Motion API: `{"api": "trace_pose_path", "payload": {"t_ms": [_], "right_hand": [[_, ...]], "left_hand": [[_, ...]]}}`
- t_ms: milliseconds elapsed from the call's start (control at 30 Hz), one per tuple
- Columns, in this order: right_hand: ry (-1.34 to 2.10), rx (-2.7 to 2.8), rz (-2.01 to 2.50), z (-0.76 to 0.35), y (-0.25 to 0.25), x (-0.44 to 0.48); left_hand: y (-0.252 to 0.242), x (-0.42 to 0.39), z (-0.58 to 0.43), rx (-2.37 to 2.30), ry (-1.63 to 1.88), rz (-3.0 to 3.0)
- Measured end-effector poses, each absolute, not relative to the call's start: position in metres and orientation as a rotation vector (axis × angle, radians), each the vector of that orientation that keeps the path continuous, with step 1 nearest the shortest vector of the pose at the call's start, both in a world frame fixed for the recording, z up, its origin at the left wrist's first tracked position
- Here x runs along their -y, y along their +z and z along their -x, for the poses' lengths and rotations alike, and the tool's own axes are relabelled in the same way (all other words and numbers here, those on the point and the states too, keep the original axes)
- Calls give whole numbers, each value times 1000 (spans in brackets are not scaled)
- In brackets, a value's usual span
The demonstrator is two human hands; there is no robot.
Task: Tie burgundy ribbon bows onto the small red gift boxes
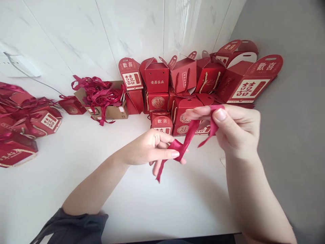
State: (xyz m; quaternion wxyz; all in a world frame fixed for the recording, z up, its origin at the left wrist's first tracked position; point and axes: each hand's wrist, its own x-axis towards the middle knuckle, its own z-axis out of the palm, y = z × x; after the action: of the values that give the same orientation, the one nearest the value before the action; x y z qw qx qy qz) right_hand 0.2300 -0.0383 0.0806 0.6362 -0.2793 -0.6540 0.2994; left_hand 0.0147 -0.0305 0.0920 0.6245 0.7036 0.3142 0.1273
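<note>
A dark red satin ribbon [190,133] stretches between both my hands above the white table [106,189]. My left hand [149,147] pinches a folded loop of it between thumb and fingers, and a short tail hangs below. My right hand [235,130], higher and to the right, pinches the ribbon's other end between thumb and forefinger, with a loose end dangling under it. Both hands are closed on the ribbon. Just behind them stands a cluster of red gift boxes [162,101].
Red gift boxes with rope handles are stacked against the white marble wall [76,37]; a large one [250,83] lies tipped at the right. A brown cardboard box [111,110] holds a tangle of red ribbons. More ribboned red boxes [33,118] crowd the left edge. Grey floor lies right.
</note>
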Motion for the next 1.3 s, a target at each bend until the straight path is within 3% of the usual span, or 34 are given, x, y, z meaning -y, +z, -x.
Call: {"api": "trace_pose_path", "payload": {"t_ms": [167,367,667,1067,1300], "right_hand": [[612,1549,642,-236,91,50],[819,1861,669,-236,92,52],[930,1930,534,-225,89,49],[539,1892,911,-228,84,41],[486,1978,836,-224,86,46]], "left_hand": [[87,28,-17,-797,210,-1676],[75,26,-24,-993,900,-1902],[73,32,-32,-741,794,-1596],[73,33,-30,-566,705,-1466],[73,28,-29,-555,658,-1193]]}}
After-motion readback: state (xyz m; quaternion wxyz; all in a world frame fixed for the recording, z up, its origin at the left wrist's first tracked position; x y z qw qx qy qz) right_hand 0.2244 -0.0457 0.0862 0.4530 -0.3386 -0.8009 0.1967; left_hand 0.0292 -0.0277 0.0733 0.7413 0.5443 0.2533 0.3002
